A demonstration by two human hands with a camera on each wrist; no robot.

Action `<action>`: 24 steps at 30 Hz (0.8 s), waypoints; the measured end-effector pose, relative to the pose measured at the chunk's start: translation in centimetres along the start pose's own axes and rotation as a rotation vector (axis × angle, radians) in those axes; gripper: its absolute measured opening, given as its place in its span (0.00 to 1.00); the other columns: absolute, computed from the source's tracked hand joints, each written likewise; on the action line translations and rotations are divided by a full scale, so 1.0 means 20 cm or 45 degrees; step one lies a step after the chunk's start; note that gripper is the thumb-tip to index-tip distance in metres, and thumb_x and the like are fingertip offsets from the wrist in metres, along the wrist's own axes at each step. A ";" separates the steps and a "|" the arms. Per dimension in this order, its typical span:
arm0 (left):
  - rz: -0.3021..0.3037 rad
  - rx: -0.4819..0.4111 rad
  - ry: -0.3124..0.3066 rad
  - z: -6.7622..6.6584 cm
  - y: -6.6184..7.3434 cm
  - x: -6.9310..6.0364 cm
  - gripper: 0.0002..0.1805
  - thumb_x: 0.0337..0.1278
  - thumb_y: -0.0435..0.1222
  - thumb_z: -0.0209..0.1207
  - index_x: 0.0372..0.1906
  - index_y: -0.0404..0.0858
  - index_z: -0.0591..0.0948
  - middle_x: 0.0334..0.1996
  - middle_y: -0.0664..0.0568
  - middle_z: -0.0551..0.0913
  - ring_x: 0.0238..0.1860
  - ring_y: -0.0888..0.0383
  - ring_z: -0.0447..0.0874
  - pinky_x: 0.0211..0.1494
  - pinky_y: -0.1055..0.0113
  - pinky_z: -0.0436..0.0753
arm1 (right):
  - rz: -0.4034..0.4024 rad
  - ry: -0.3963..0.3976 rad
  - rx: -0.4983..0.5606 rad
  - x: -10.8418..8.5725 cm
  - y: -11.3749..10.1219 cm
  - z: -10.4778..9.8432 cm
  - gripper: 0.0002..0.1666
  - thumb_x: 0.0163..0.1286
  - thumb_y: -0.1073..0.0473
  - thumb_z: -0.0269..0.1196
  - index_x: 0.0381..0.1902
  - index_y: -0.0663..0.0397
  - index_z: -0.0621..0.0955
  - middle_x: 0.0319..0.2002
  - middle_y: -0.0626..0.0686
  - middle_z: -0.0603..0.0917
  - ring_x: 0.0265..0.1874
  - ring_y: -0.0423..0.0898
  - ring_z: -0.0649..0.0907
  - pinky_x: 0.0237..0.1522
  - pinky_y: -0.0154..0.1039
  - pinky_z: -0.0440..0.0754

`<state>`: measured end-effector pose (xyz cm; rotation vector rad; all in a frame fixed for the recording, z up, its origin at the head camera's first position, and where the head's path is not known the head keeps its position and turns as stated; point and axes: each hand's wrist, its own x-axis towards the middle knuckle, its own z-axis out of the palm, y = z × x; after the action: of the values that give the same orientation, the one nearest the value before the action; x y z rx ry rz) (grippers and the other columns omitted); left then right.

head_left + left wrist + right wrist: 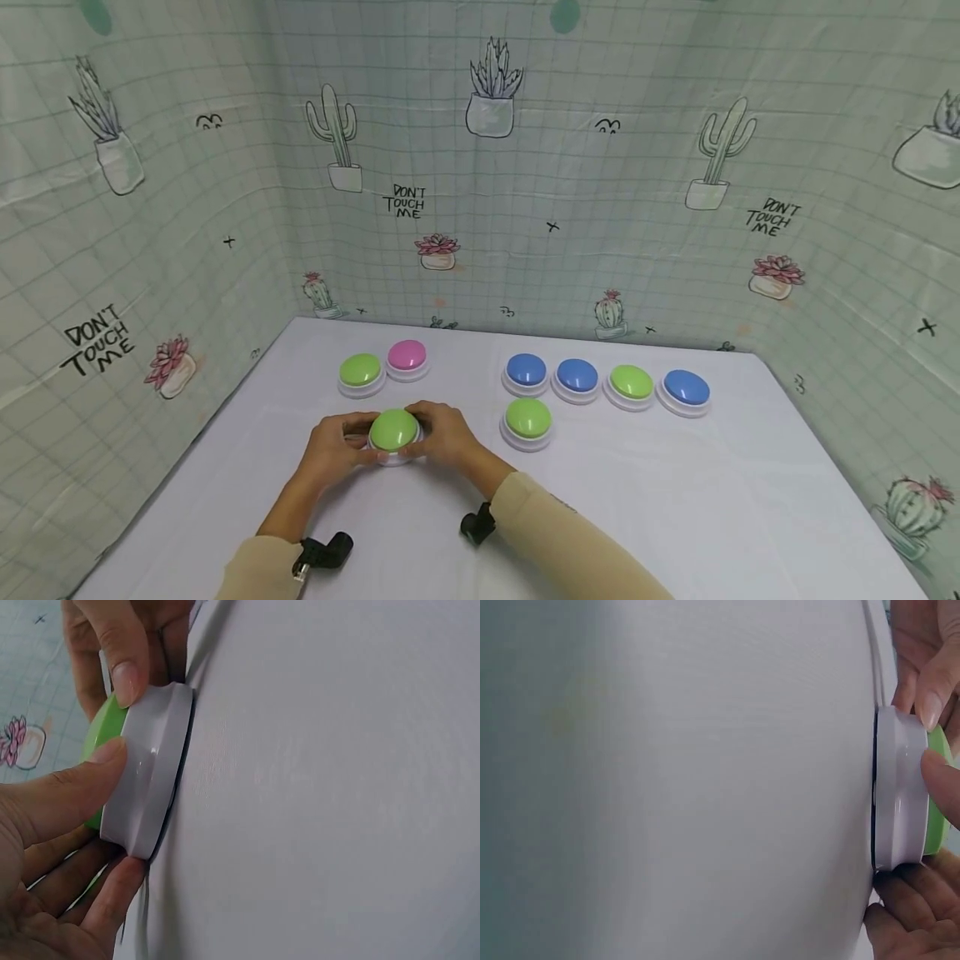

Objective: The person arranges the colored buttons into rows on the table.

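A green push button (393,430) with a white round base is held between both hands at the left middle of the table. My left hand (334,447) grips its left side, and my right hand (446,435) grips its right side. In the left wrist view, both thumbs press the white base (149,757) near the green dome, with fingers curled round behind. The right wrist view shows the same base (900,791) at or very near the table surface. Behind it sit another green button (360,370) and a pink button (407,356).
To the right, another green button (528,418) stands in front of a back row with blue buttons (526,370) and a green button (632,382). The white table (712,500) meets a patterned cloth backdrop (637,183) behind and at the sides.
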<state>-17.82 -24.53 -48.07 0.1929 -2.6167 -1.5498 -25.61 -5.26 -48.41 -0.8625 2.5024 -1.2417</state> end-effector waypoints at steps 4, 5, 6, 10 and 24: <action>0.018 -0.049 0.005 0.04 0.01 0.01 0.35 0.42 0.22 0.80 0.61 0.25 0.82 0.61 0.32 0.83 0.57 0.37 0.87 0.58 0.57 0.88 | 0.020 0.027 0.052 -0.03 0.02 -0.04 0.38 0.54 0.63 0.83 0.63 0.63 0.82 0.60 0.57 0.87 0.65 0.54 0.82 0.73 0.51 0.74; 0.022 -0.064 0.010 0.05 0.02 0.01 0.34 0.42 0.22 0.80 0.61 0.26 0.83 0.60 0.32 0.84 0.57 0.37 0.87 0.57 0.58 0.88 | 0.029 0.032 0.079 -0.03 0.02 -0.05 0.39 0.53 0.64 0.83 0.63 0.63 0.82 0.60 0.58 0.87 0.64 0.54 0.83 0.72 0.51 0.75; 0.033 -0.076 0.011 0.06 0.02 0.01 0.34 0.41 0.22 0.80 0.60 0.26 0.83 0.60 0.33 0.84 0.57 0.38 0.87 0.57 0.59 0.88 | 0.034 0.039 0.106 -0.04 0.03 -0.06 0.39 0.52 0.65 0.83 0.63 0.64 0.82 0.60 0.59 0.87 0.63 0.54 0.83 0.71 0.50 0.76; 0.076 -0.093 0.037 0.11 0.05 0.04 0.31 0.42 0.21 0.79 0.58 0.26 0.84 0.56 0.34 0.86 0.57 0.39 0.87 0.56 0.63 0.87 | 0.072 0.066 0.192 -0.07 0.06 -0.11 0.40 0.52 0.67 0.83 0.63 0.67 0.81 0.60 0.61 0.86 0.62 0.56 0.84 0.68 0.49 0.80; 0.180 -0.179 0.067 0.35 0.22 0.11 0.30 0.46 0.22 0.78 0.60 0.30 0.85 0.58 0.36 0.85 0.58 0.37 0.86 0.58 0.58 0.88 | 0.121 0.236 0.179 -0.19 0.13 -0.38 0.40 0.53 0.66 0.83 0.64 0.65 0.81 0.62 0.62 0.85 0.63 0.58 0.84 0.65 0.51 0.82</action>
<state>-21.35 -16.80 -47.53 0.0368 -2.4126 -1.6482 -26.86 3.12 -45.97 -0.6143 2.5231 -1.5060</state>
